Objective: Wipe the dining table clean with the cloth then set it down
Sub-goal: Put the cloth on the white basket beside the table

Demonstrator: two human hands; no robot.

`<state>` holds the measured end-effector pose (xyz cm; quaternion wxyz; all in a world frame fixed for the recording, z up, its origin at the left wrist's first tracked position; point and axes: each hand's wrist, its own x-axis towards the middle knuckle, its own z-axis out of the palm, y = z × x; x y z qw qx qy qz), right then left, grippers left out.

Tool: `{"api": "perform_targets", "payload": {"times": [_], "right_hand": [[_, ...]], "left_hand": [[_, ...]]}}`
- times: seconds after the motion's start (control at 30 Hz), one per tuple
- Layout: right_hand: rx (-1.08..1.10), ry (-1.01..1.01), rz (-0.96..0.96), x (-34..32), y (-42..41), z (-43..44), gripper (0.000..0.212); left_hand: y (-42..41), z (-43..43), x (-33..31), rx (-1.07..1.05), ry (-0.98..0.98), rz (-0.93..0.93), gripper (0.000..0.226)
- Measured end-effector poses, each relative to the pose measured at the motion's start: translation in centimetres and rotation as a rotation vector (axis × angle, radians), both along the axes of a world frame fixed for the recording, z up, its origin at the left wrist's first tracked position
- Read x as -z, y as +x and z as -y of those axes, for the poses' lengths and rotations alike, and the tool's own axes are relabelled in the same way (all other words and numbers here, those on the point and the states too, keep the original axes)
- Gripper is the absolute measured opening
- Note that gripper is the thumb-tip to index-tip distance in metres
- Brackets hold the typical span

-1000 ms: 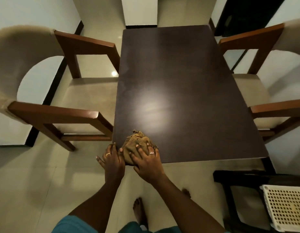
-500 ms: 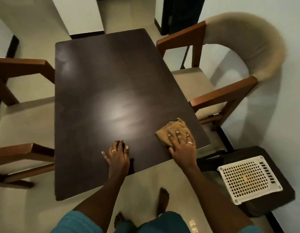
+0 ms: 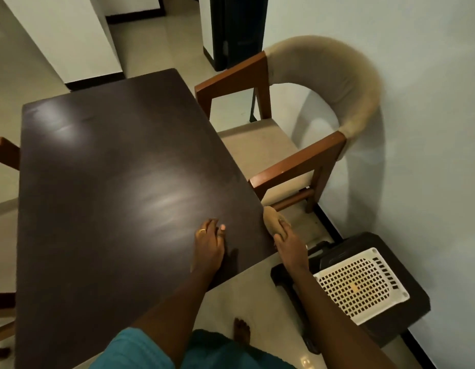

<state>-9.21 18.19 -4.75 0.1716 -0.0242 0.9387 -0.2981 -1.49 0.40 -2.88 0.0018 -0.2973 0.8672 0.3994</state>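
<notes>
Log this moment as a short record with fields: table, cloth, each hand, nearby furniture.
table: dark dining table, top bare apart from the hands and cloth
cloth: tan cloth, bunched at the table's right edge, near the front corner
right hand: right hand gripping the cloth at that edge
left hand: left hand resting flat on the tabletop, holding nothing
chair: wooden armchair with padded back, beside the table's right side
basket: white perforated basket sitting on a dark stool by the wall
</notes>
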Motion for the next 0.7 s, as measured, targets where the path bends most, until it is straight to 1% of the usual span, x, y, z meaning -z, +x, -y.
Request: {"api": "perform_targets", "payload": {"times": [0.1,0.17,0.23,0.3,0.4,0.47,0.53,0.6,0.63,0.7], "right_hand": [[0.284,-0.324,0.185,-1.0,-0.7,-0.8,0.04],[0.441,-0.486,0.271,-1.1,-0.7,-1.7,0.04],[0.591,-0.627,0.298,-1.1,-0.5,-2.6,0.037],[0.692,-0.732,0.269,-1.6,-0.2,-3.3,0.029],[0.718,-0.737,0.156,-2.8,0.2,-4.2,0.032],[0.684,-0.699,0.081,-3.5,1.0,-4.7,0.036],[0.64,-0.628,0.024,-4.0,1.9,-5.3,0.045],[0.597,-0.548,-0.012,-4.3,2.8,-6.0,0.054],[0.595,-0.542,-0.022,-4.1,3.4,-6.6,0.057],[0.645,-0.617,-0.001,-3.5,4.9,-8.1,0.06]], "left_hand": [[-1.8,-2.8,-0.9,0.195,0.067,0.072,0.044],[-2.8,-4.6,-1.5,0.334,0.113,0.064,0.042],[-4.2,-6.3,-2.2,0.416,0.172,0.052,0.037],[-5.5,-7.9,-2.9,0.477,0.222,0.084,0.036],[-7.2,-10.2,-4.0,0.503,0.368,0.16,0.033],[-7.8,-11.8,-4.7,0.453,0.492,0.197,0.031],[-8.1,-13.2,-4.9,0.381,0.613,0.184,0.032],[-8.3,-14.5,-4.6,0.355,0.655,0.188,0.03],[-8.3,-15.2,-4.3,0.361,0.656,0.207,0.028],[-8.3,-16.5,-3.7,0.386,0.664,0.253,0.024]]}}
